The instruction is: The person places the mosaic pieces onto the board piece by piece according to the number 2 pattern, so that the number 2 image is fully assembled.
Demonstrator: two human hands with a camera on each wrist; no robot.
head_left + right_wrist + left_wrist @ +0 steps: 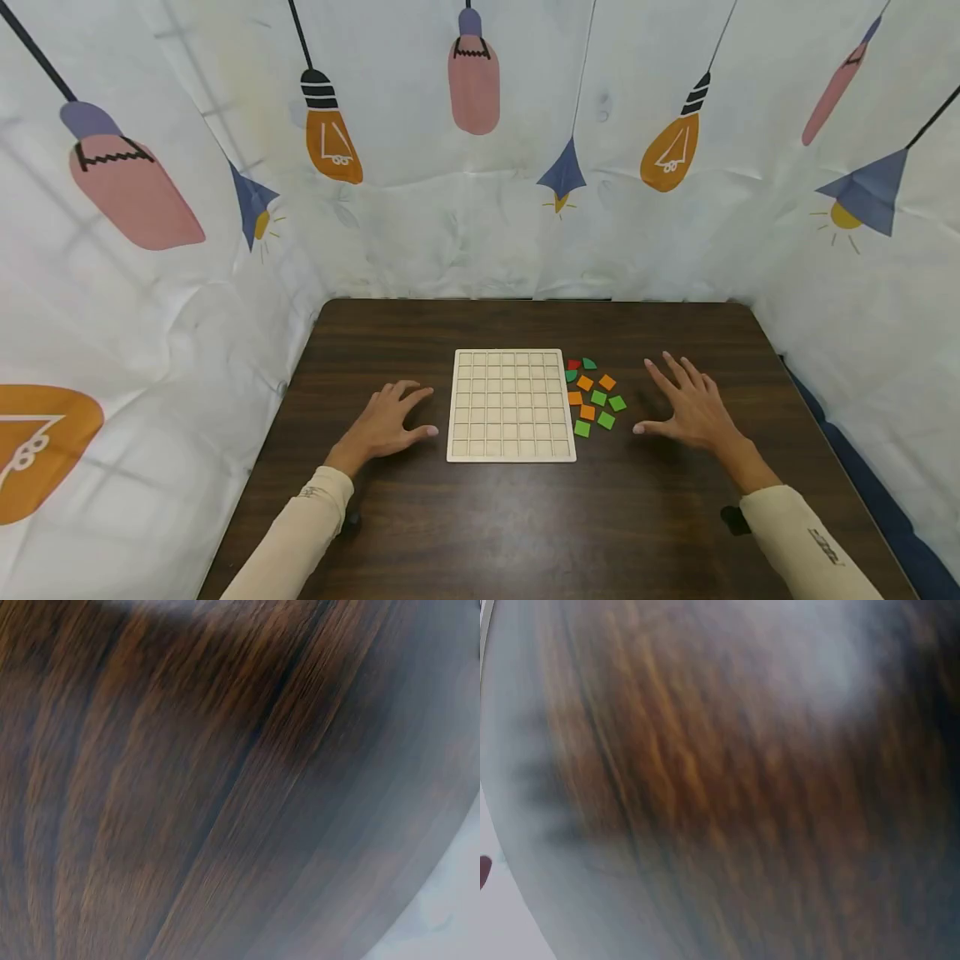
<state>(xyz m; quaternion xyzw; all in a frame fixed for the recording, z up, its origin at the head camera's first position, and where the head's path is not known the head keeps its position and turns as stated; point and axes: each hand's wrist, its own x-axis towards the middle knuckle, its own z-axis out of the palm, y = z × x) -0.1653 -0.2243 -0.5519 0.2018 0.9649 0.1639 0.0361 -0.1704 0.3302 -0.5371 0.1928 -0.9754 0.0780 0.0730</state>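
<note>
A pale square board (512,460) with a grid of shallow cells lies flat on the table, and its cells hold no pieces. Along its right side are several small flat pieces: green squares (606,420), orange squares (587,412), dark green rounded pieces (589,364) and a red piece (573,365). To the left of the board my left hand (382,421) is over the table, fingers spread and holding nothing. My right hand (692,412) is right of the pieces, its fingers apart and nothing in them. Both wrist views show mostly blurred wood grain.
The dark wooden table (510,533) has a white curtain (420,242) with printed lamps behind it and at both sides. Dark blue fabric (862,467) shows beyond the right table edge. A small black object (735,520) is at the right sleeve.
</note>
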